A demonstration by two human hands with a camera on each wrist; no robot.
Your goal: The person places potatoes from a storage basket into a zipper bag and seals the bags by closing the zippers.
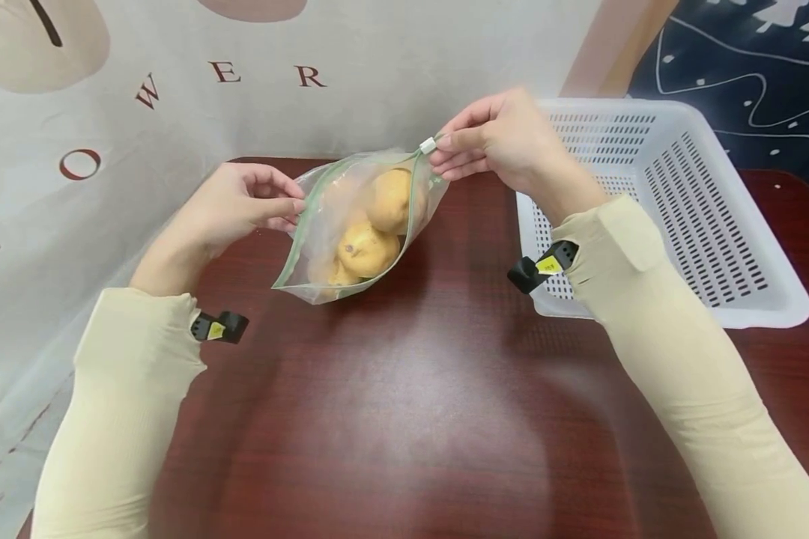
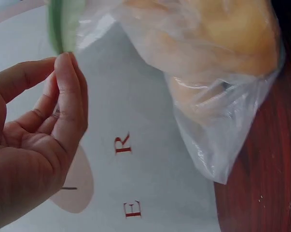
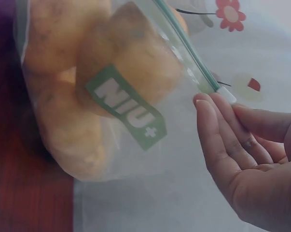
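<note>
A clear zip bag (image 1: pixel 317 258) with a green seal strip hangs between both hands, its mouth spread wide. Several yellow, rounded fruits (image 1: pixel 368 249), perhaps lemons or pears, lie inside it. The left hand (image 1: pixel 232 202) pinches the bag's rim between thumb and fingertips at its left side. At the opposite corner the right hand (image 1: pixel 499 142) pinches the bag beside a white slider (image 1: pixel 428 145) on the seal. A green label reading NIU+ (image 3: pixel 127 107) shows on the bag's side in the right wrist view. In the left wrist view the bag is blurred.
A white perforated plastic basket (image 1: pixel 785 281) stands on the right of the dark red wooden table (image 1: pixel 404 419). Behind and to the left hangs a pale printed curtain (image 1: pixel 377 82) with letters. A dark blue patterned cloth (image 1: pixel 748 82) is at the back right.
</note>
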